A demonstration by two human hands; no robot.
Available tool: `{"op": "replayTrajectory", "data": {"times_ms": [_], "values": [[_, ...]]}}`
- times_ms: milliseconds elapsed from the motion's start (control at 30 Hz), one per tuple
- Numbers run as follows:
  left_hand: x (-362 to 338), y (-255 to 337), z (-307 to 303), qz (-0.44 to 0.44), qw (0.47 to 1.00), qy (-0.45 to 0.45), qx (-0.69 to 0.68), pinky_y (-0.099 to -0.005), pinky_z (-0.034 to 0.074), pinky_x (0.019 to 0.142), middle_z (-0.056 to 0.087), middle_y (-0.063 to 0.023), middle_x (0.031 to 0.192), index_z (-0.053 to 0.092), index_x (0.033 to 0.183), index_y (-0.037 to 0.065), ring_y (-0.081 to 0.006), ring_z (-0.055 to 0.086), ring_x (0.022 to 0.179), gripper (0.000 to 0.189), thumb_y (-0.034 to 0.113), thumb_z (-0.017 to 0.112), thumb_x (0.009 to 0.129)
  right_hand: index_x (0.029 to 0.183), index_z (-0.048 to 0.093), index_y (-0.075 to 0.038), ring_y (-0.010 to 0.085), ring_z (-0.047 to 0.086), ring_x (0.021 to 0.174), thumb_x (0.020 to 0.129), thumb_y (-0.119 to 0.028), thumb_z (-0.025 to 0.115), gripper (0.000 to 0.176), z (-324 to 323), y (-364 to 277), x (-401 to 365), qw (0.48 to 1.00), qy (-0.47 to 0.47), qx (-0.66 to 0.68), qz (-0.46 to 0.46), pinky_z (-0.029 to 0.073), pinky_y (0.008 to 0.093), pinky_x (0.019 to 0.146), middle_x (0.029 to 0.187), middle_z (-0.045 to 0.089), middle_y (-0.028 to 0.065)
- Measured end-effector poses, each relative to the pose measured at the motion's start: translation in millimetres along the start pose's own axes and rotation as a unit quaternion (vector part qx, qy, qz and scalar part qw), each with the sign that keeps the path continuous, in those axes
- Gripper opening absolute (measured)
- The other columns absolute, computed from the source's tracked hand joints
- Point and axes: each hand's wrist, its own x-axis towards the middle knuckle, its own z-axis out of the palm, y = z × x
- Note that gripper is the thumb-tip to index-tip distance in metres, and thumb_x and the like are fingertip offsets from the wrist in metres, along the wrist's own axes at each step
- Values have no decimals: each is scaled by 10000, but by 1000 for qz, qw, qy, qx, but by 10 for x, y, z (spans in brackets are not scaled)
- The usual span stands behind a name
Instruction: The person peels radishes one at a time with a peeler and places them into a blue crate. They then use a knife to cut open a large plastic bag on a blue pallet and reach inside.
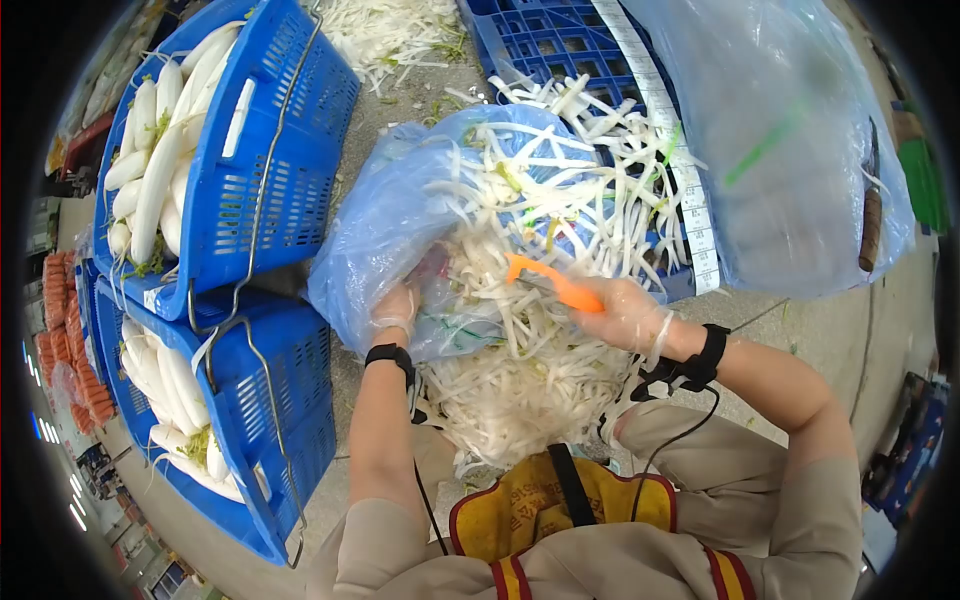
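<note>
My right hand (622,315) is closed around the handle of an orange peeler (562,284), whose head hangs over a heap of white peelings (530,390). My left hand (397,306) reaches to the mouth of a blue plastic bag (370,235); its fingers are hidden by the bag and the shadow there, so I cannot see what they hold. Long white peel strips (600,165) lie over the far side of the bag. Both wrists wear black straps.
To the left, two stacked blue crates (285,190) with wire handles hold white radishes (165,150). A blue pallet (550,45) lies at the back. At right, a wooden-handled knife (871,215) rests on a plastic-covered surface (790,190). More peelings (395,35) cover the floor behind.
</note>
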Motion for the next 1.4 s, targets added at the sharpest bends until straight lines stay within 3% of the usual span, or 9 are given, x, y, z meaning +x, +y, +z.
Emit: {"op": "replayTrajectory", "data": {"times_ms": [300,367,500,800,900,933,1100,1300,1400], "values": [[244,138,-171,40,995,-51,71,-436,394,949,490,-222,1285,533,1213,6,-408,524,1093,690,557,466,803,1056,600,-84,336,619,760,800,-254,577,308,-42,23,-57,999,18,-12,-28,478,378,696,820,629,190],[203,138,-603,-132,919,-306,-212,-433,428,917,515,-240,1244,542,1207,20,-378,552,1070,693,565,499,782,1054,603,-90,334,619,758,799,-251,579,302,-17,76,-61,999,13,-5,-29,479,375,696,817,630,185],[46,582,-650,67,986,-33,146,-415,483,846,578,-251,1135,571,1156,3,-333,573,1063,525,419,468,852,1053,604,-96,327,617,749,799,-249,579,298,-6,75,-11,999,28,26,-22,478,365,697,811,631,176],[286,482,-119,-12,982,-57,181,-376,388,989,499,-144,1301,432,1319,99,-287,490,1190,648,490,538,813,1043,606,-70,326,623,769,795,-260,583,314,7,175,-77,999,36,29,-15,480,370,703,819,633,188],[70,458,-293,53,989,-113,82,-352,470,891,577,-150,1193,478,1270,66,-283,577,1067,633,442,616,780,1052,600,-54,312,625,802,800,-246,583,317,-95,143,-81,999,39,-6,-30,480,358,723,862,637,189],[-174,554,-428,-51,967,-199,-152,-337,498,825,607,-147,1119,505,1229,36,-267,608,983,579,380,634,781,1057,596,-47,300,625,831,807,-230,582,311,-134,98,-108,999,20,-31,-38,478,346,744,903,639,186],[-1032,443,-432,-105,701,-264,-654,-345,532,774,636,-133,1015,528,1163,-13,-224,636,886,441,260,627,831,983,610,-43,316,614,795,799,-293,561,314,-304,-194,-222,995,59,-30,-80,474,359,723,857,631,183],[-2402,923,-935,3,641,-256,-724,-336,469,886,568,-123,1145,453,1236,-31,-220,576,1026,423,190,527,883,926,608,-36,228,592,678,806,-358,562,348,-468,-848,-839,991,90,-39,-90,456,329,622,740,610,121],[-2886,1074,-1278,161,637,-267,-705,-324,432,918,548,-101,1161,439,1257,-17,-195,543,1056,442,179,533,873,1045,558,-67,50,380,522,857,-363,592,352,-413,-1106,-1307,952,-82,292,-55,288,208,452,629,439,-39]]}}
